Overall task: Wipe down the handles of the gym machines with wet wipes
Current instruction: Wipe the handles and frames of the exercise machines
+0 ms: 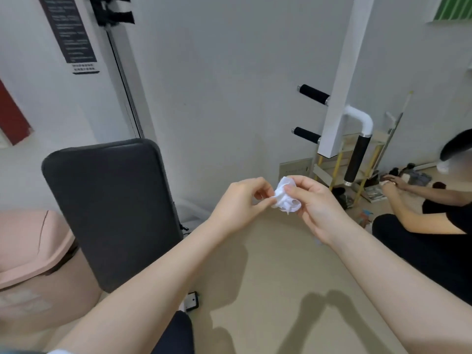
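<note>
While wall sign point(70, 34) unreadable, both hands' fingers point(258, 190) pinch crumpled wipe point(286, 198).

I can read nothing here: the dark sign point(67, 29) on the wall at upper left carries lines of pale print too blurred to make out, and so does the small plate point(295, 169) low on the wall.
</note>
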